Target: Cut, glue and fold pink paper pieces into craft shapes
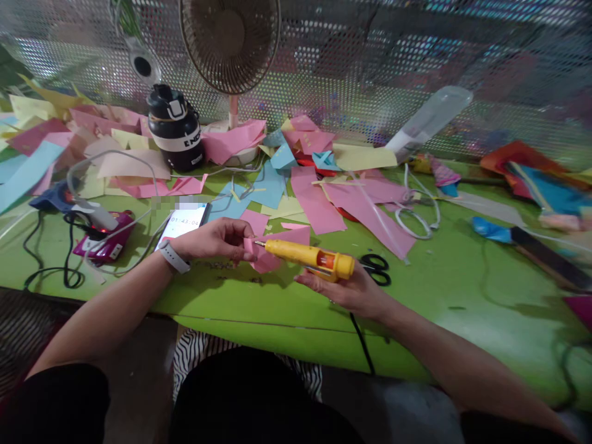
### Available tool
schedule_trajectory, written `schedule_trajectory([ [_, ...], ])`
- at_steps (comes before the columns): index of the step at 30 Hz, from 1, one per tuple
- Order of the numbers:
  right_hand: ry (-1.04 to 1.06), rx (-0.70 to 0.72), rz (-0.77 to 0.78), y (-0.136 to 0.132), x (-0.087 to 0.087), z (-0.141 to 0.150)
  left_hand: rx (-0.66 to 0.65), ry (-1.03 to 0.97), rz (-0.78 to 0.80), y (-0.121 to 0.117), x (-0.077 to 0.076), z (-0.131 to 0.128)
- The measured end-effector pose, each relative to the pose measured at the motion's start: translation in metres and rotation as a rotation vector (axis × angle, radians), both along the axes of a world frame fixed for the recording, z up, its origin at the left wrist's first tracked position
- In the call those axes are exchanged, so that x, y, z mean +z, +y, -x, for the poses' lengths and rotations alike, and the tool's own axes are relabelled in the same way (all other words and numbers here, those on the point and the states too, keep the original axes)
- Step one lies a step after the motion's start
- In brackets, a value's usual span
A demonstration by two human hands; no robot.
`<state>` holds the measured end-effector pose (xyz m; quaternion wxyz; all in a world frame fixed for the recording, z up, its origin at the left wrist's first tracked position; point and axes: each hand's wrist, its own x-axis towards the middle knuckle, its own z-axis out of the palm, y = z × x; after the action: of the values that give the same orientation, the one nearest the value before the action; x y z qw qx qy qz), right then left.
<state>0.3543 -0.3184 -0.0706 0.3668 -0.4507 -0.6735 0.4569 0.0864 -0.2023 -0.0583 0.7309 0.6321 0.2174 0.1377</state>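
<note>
Between the thumb and fingers of my left hand (pixel 224 240) is a folded piece of pink paper (pixel 268 262), held above the green table. My right hand (pixel 354 290) grips a yellow hot glue gun (pixel 305 256) lying level, its metal nozzle pointing left. The nozzle tip is at the paper's left part, close to my left fingertips; whether it touches cannot be told. A black cord hangs from below the glue gun over the table's front edge. Black-handled scissors (pixel 377 269) lie just behind my right hand, their blades hidden.
A lit phone (pixel 185 221) lies behind my left wrist. Pink, blue and yellow paper pieces (pixel 317 197) cover the table's back. A black bottle (pixel 176 132) and a fan (pixel 230 37) stand there. Cables and a magenta box (pixel 108 237) are left; a dark blue-tipped tool (pixel 531 246) lies right.
</note>
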Motion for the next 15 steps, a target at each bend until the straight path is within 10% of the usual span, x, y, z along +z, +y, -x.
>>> schedule_trajectory([
  [15,-0.040,0.003,-0.017,-0.0017,0.0031,0.0022,-0.014,-0.023,-0.004,0.0011,-0.0023,0.0010],
])
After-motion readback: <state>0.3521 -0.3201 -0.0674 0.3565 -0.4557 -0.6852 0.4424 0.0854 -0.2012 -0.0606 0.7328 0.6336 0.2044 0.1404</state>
